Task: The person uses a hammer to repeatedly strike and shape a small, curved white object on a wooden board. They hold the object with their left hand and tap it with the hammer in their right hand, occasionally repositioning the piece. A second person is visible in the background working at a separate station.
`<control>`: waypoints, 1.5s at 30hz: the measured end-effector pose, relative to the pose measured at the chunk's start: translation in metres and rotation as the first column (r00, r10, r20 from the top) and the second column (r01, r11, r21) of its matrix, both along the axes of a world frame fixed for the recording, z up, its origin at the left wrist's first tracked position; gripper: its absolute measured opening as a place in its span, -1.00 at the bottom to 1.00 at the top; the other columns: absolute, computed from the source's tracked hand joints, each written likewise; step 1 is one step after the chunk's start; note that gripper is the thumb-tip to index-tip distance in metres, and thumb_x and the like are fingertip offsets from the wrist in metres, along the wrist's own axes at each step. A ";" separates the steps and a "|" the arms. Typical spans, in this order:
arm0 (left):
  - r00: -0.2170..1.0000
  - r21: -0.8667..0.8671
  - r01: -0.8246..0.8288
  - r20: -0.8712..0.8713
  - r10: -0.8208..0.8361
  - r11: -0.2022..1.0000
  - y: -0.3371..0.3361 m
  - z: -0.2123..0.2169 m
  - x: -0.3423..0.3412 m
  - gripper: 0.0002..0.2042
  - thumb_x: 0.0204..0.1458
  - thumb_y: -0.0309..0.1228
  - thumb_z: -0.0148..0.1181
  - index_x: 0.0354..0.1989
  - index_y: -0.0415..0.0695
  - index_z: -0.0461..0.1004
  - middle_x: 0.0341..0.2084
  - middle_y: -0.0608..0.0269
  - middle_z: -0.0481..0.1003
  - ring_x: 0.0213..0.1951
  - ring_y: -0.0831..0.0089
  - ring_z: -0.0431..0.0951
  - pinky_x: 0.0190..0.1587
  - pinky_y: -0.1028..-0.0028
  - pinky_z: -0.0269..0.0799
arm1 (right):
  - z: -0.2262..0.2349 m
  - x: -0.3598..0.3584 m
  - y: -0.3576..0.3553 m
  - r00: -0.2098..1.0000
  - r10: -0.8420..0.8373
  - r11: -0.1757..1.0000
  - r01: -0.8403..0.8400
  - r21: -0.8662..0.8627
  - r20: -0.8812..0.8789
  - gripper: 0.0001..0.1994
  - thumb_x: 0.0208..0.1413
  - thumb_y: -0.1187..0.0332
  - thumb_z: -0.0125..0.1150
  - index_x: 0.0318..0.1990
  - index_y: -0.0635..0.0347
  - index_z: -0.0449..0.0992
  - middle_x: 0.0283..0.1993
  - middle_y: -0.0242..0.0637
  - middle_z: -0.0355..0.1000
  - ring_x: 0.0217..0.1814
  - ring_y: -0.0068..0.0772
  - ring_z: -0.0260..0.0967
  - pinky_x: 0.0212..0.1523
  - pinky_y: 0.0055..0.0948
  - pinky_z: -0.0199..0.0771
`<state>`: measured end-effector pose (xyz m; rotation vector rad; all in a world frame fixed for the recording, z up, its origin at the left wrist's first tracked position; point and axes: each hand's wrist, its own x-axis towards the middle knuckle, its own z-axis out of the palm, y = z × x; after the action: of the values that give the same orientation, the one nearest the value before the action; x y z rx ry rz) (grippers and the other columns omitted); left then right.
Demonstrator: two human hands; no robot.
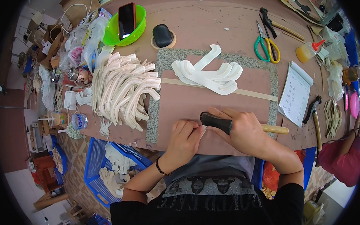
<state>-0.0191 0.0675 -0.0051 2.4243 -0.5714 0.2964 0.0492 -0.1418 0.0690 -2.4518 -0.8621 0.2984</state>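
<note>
My right hand (245, 131) is closed round a hammer (215, 121) with a black head and a wooden handle that sticks out to the right. Close beside it, my left hand (185, 139) pinches a small pale strip (203, 132) near the table's front edge; the fingers hide most of it. Beyond both hands lie several white curved strips (213, 77), crossed over one another. To their left is a large heap of cream curved strips (125, 88) with bent ends.
A green bowl (137, 26) with a phone (126, 19) stands at the back left. Scissors (267, 48), a glue bottle (307, 51), a notepad (296, 93) and a second hammer (314, 114) lie on the right. A blue basket (93, 165) sits below the table edge.
</note>
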 end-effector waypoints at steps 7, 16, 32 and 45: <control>0.988 0.070 -0.152 0.044 0.149 0.986 -0.003 0.007 -0.005 -0.75 -0.07 -0.47 0.39 -0.18 -0.22 0.62 -0.21 0.19 0.49 -0.09 0.19 0.46 0.03 0.21 0.25 | -0.006 -0.002 0.002 1.000 0.000 1.000 0.000 0.011 0.001 -0.61 0.10 0.24 0.39 0.04 0.21 0.60 -0.17 -0.20 0.55 -0.22 -0.05 0.54 -0.22 -0.19 0.55; 0.985 0.015 -0.168 0.031 0.168 0.986 -0.012 -0.003 -0.015 -0.79 -0.09 -0.53 0.40 -0.22 -0.21 0.63 -0.26 0.21 0.48 -0.18 0.23 0.47 -0.01 0.25 0.25 | -0.011 0.004 -0.002 0.976 0.102 0.990 -0.118 0.076 0.191 -0.61 0.14 0.26 0.26 0.09 0.20 0.51 -0.25 -0.31 0.51 -0.40 -0.30 0.56 -0.49 -0.32 0.56; 0.981 0.092 -0.193 0.045 0.190 0.977 -0.013 0.007 -0.021 -0.79 -0.06 -0.54 0.37 -0.20 -0.19 0.62 -0.29 0.26 0.47 -0.20 0.31 0.48 0.00 0.23 0.20 | -0.006 0.006 0.002 0.983 0.072 0.988 -0.093 0.125 0.168 -0.60 0.12 0.17 0.32 0.06 0.18 0.54 -0.33 -0.26 0.50 -0.41 -0.19 0.55 -0.46 -0.29 0.54; 0.970 0.019 -0.239 -0.041 0.240 0.971 -0.016 0.008 -0.040 -0.64 -0.11 -0.62 0.24 -0.06 -0.25 0.59 -0.23 0.20 0.46 -0.18 0.26 0.47 0.05 0.21 0.19 | -0.010 0.004 0.006 0.971 0.139 0.972 -0.172 0.159 0.197 -0.62 0.10 0.27 0.37 0.06 0.19 0.57 -0.28 -0.24 0.51 -0.35 -0.18 0.54 -0.40 -0.24 0.58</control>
<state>-0.0592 0.0515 0.0031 2.5093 -0.2610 0.3406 0.0533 -0.1359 0.0592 -2.2779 -1.1147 0.0471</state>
